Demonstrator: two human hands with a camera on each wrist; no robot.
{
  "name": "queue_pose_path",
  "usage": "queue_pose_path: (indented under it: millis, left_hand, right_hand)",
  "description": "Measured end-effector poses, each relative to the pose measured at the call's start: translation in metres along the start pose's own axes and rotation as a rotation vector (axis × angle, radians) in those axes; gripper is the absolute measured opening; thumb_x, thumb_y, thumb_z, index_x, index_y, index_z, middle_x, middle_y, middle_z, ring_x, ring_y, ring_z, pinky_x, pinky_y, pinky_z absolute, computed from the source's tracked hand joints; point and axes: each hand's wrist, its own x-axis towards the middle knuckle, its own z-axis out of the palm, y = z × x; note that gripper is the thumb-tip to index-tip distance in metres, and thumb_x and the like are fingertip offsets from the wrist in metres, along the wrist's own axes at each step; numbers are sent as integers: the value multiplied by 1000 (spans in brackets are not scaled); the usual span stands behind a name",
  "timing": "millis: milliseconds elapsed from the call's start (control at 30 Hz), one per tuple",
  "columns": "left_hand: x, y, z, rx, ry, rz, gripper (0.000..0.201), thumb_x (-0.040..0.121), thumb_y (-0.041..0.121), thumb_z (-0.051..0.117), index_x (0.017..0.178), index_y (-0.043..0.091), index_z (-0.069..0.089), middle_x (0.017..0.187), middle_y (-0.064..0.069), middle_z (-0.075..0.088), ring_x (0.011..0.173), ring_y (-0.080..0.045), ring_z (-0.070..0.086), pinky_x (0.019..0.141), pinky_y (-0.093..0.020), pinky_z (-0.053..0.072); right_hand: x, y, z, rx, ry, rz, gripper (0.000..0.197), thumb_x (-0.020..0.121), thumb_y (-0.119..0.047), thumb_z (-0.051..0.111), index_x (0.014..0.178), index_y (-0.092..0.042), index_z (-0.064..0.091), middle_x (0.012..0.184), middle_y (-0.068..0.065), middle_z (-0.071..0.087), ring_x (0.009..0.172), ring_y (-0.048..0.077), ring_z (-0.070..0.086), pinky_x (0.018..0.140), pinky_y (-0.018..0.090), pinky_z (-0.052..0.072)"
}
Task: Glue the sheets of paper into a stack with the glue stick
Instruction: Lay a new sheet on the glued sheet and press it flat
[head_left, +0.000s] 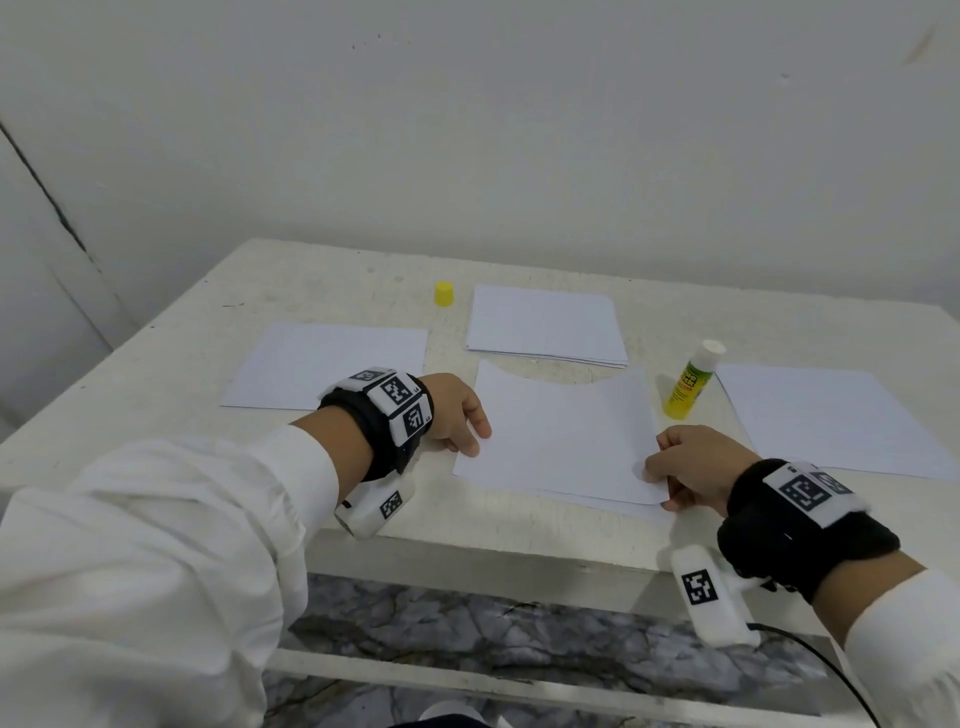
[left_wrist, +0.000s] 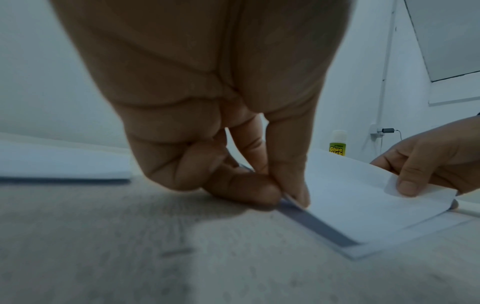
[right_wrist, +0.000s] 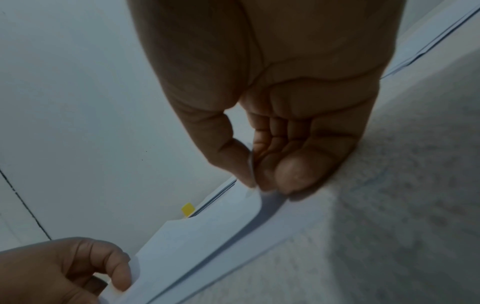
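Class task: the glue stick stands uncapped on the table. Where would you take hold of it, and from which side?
Grip the glue stick round its yellow labelled barrel, probably coming from the near right with the right hand. It stands upright with its white top exposed, so keep fingers low; a sheet lies on its left.

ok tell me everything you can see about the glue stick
The glue stick is a small plastic-looking tube with a yellow body, green lettering that reads "Glue" in the left wrist view, and a white top section. It stands upright on the table, uncapped it seems, since a yellow cap sits apart near the far edge. It stands between the sheet being laid down and another sheet to the right. Neither hand touches it.
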Motion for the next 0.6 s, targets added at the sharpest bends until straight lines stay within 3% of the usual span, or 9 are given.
queue_pose_path:
  millis: [100, 367, 500, 600]
  left_hand:
    - [-1, 1, 1, 0, -1, -10, 21, 79, 12, 76, 97, 19, 68, 66, 5, 58, 48, 1, 52, 50, -11, 42]
    - [-4, 3, 2, 4, 11, -21, 21, 78, 12, 78, 94, 22, 68, 68, 6, 58, 54, -2, 54, 53, -13, 42]
    - [-5, 5, 3, 54, 20, -24, 26, 78, 14, 78, 101, 19, 69, 69, 6, 58, 58, -4, 55, 53, -13, 41]
    - [-5, 7, 3, 92, 24, -22, 24, 79, 15, 77, 99, 20, 67, 70, 6, 58, 56, -3, 54, 52, -12, 40]
  right_hand:
    - [1, 1, 0, 5, -4, -4, 30, 82, 6, 61, 69, -11, 39, 59, 9, 43, 48, 21, 41, 59, 34, 51]
    - [4, 4, 0, 4, -7, -23, 34, 82, 6, 61, 67, -12, 37, 58, 8, 42, 47, 21, 41, 60, 35, 51]
    - [2, 0, -2, -73, -23, -14, 29, 83, 5, 62, 70, -10, 41, 64, 12, 47, 51, 23, 45, 56, 33, 50]
    - [-2, -7, -7, -279, -37, -50, 30, 83, -7, 67, 66, -11, 43, 59, 9, 55, 47, 19, 45, 46, 24, 41]
